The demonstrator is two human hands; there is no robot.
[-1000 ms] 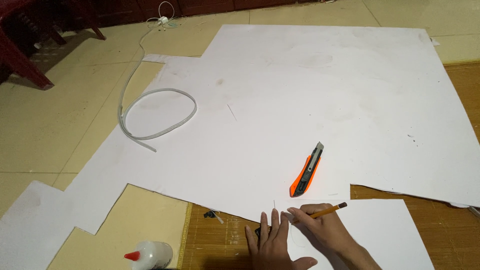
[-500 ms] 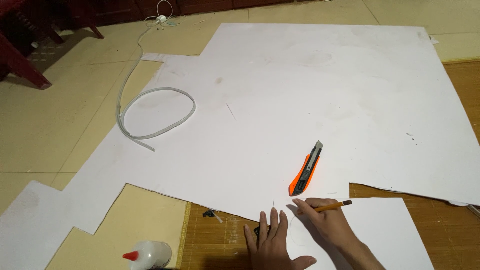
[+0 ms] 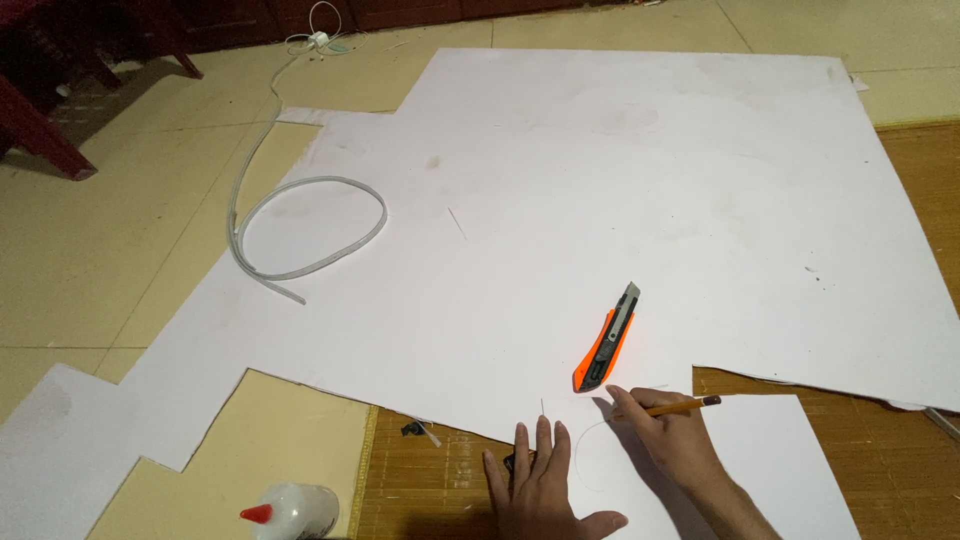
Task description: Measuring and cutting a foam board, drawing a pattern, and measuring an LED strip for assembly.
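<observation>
My right hand [image 3: 668,440] grips a yellow pencil [image 3: 678,406] with its tip down on a small white sheet [image 3: 780,470], where a faint curved line is drawn. My left hand [image 3: 540,485] lies flat beside it, fingers spread, pressing on the near edge of the sheet and covering a small dark object. An orange utility knife [image 3: 606,345] rests just above my right hand on the large white board [image 3: 600,200].
A grey looped cord [image 3: 300,230] lies at the left of the board. A white glue bottle with a red tip [image 3: 290,510] sits at the bottom left. A woven mat [image 3: 900,440] lies under the sheets, on a tiled floor. Dark red furniture legs [image 3: 40,120] stand top left.
My right hand has swung the pencil a little, its far end dropping toward the right. My left hand stays flat in the same place.
</observation>
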